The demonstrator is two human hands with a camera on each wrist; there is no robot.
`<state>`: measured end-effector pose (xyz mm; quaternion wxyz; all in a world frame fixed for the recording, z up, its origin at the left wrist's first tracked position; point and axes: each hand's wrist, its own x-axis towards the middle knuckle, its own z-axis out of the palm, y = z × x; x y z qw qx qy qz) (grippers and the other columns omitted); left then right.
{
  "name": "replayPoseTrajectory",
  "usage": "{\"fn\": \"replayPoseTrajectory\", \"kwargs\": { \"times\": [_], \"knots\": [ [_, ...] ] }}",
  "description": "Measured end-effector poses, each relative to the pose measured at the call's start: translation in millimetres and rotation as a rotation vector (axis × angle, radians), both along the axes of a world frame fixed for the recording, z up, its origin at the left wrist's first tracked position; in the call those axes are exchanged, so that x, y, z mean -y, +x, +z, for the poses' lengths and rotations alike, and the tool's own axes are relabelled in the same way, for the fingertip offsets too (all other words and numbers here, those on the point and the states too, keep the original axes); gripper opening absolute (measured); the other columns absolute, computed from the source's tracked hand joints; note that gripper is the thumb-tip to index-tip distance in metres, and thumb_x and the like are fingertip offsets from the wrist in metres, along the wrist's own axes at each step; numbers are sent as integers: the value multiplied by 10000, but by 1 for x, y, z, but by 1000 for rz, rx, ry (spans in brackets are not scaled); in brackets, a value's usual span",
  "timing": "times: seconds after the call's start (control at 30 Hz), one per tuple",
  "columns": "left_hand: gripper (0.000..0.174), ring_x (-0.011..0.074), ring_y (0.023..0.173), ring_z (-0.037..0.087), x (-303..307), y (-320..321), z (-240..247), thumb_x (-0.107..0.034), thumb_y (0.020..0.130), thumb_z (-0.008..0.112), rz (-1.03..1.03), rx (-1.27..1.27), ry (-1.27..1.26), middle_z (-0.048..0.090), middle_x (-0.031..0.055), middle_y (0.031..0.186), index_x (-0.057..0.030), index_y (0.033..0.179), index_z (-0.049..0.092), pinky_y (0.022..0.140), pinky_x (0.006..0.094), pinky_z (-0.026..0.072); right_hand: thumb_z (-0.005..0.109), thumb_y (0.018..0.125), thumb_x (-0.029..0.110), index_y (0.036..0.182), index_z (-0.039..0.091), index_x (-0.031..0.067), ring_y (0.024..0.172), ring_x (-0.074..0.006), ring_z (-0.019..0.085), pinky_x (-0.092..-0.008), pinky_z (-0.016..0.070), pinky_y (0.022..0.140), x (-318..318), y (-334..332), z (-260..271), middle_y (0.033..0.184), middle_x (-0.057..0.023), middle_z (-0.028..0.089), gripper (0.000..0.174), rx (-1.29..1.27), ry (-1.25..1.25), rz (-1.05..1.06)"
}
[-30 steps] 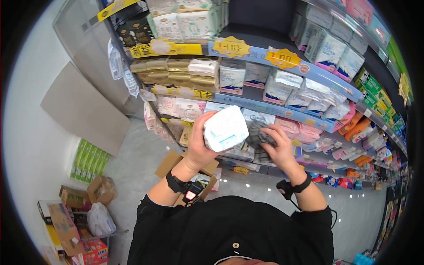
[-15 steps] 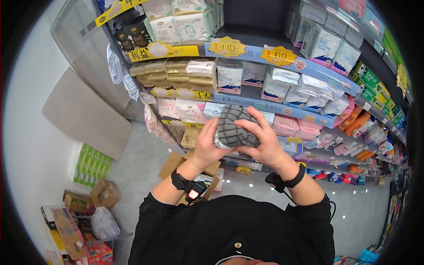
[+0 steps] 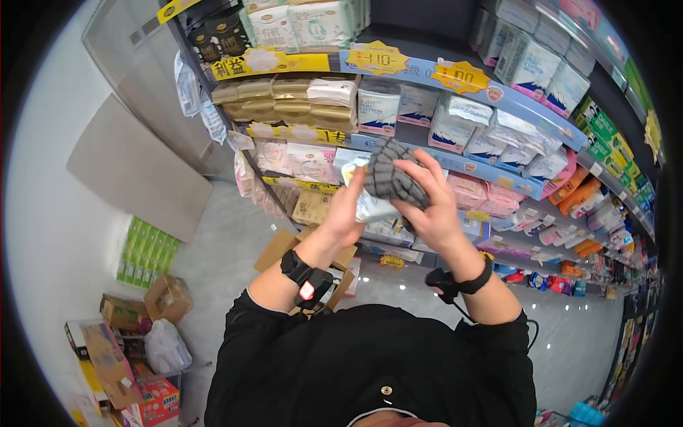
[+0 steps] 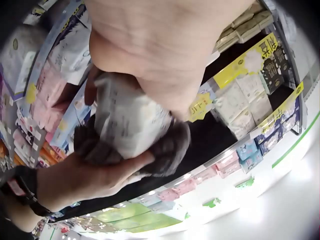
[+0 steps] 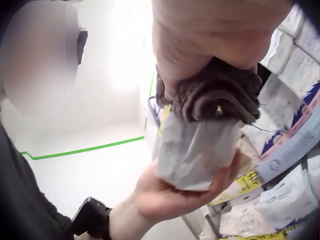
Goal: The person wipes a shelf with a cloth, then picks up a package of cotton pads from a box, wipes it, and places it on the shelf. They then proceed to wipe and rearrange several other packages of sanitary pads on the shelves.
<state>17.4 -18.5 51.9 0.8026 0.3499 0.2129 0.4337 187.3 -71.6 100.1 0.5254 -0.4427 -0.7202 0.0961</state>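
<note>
My left hand [image 3: 347,212] grips a white plastic-wrapped package [image 3: 373,209] in front of the shelves. Fingers of that hand wrap its side and end in the right wrist view, where the package [image 5: 192,152] has a creased wrapper. A dark grey checked cloth [image 3: 390,171] lies bunched over the package. My right hand [image 3: 435,206] holds this cloth against it, thumb low and fingers spread over the top. From the left wrist, the cloth [image 4: 172,147] shows wrapped around the far side of the package. The print on the package is too blurred to read.
Shelves ahead hold white cotton packs [image 3: 378,112], gold packs [image 3: 295,110] and pink packs [image 3: 466,191]. Price strips [image 3: 455,75] edge them. Below my left forearm is an open cardboard box [image 3: 276,249]. More cartons and a white plastic bag [image 3: 167,346] stand at the lower left.
The cloth, beside the package a second ago, came over it and now sits farther up and right on it. The package has turned in my left hand.
</note>
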Motion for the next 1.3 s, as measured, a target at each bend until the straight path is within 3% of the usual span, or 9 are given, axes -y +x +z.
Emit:
{"fn": "replayPoseTrajectory", "kwargs": {
  "times": [0.23,0.4,0.53,0.6,0.8,0.87,0.9,1.13,1.3],
  "knots": [
    [724,348,1053,625,-18,-16,6,-652,956,188,66,199,-169,585,131,1271,-113,1379,424,849,480,518,734,528,-68,1164,646,158,1130,-365,549,-422,478,934,24,28,-66,1268,-174,516,680,268,21,-27],
    [713,320,1197,538,-10,-1,2,-651,953,207,29,200,-136,526,96,1348,-135,1404,403,993,471,443,711,514,-71,1146,660,162,1099,-371,528,-437,462,925,10,10,-28,1239,-163,511,676,102,313,-181],
    [702,257,1213,528,-2,11,10,-628,967,207,51,200,-153,532,91,1338,-104,1375,434,1025,420,427,737,523,-11,1180,643,208,1081,-381,481,-447,437,941,2,-22,-27,1233,-126,494,699,297,347,-175],
    [721,265,1196,546,-14,-2,6,-629,967,203,32,179,-81,534,104,1333,-74,1364,434,1018,428,436,752,524,2,1200,628,211,1063,-377,480,-442,461,922,7,-10,-45,1238,-123,487,718,349,244,2],
    [664,239,1165,570,-19,-21,6,-565,957,399,270,54,174,563,118,1288,-36,1358,425,979,390,461,753,683,21,1349,502,118,1128,-317,532,-371,450,957,7,15,-95,1233,-162,526,718,49,-227,99],
    [669,199,1137,583,-18,-19,7,-549,952,441,272,-67,265,567,102,1277,-8,1346,426,970,352,461,742,763,58,1488,283,105,1131,-233,549,-327,436,959,8,3,-67,1258,-178,533,859,-511,-505,256],
    [595,152,1098,577,-19,-20,7,-459,967,498,200,-13,209,564,78,1228,-26,1355,374,932,314,474,734,779,54,1536,105,134,1116,-182,544,-307,436,950,8,2,-56,1275,-183,524,987,-445,-550,300],
    [656,173,1101,593,-14,-22,13,-527,943,495,255,-90,243,597,95,1228,7,1321,450,950,325,466,721,787,29,1512,243,120,1117,-174,541,-293,433,956,5,-11,-51,1280,-152,524,873,-595,-616,342],
    [592,159,1115,546,-15,-37,23,-219,889,688,293,-176,402,540,100,1263,3,1355,397,958,288,437,659,807,-18,1472,346,93,1123,-153,531,-284,431,959,3,-14,-49,1288,-111,521,743,-709,-545,368]
  ]
}}
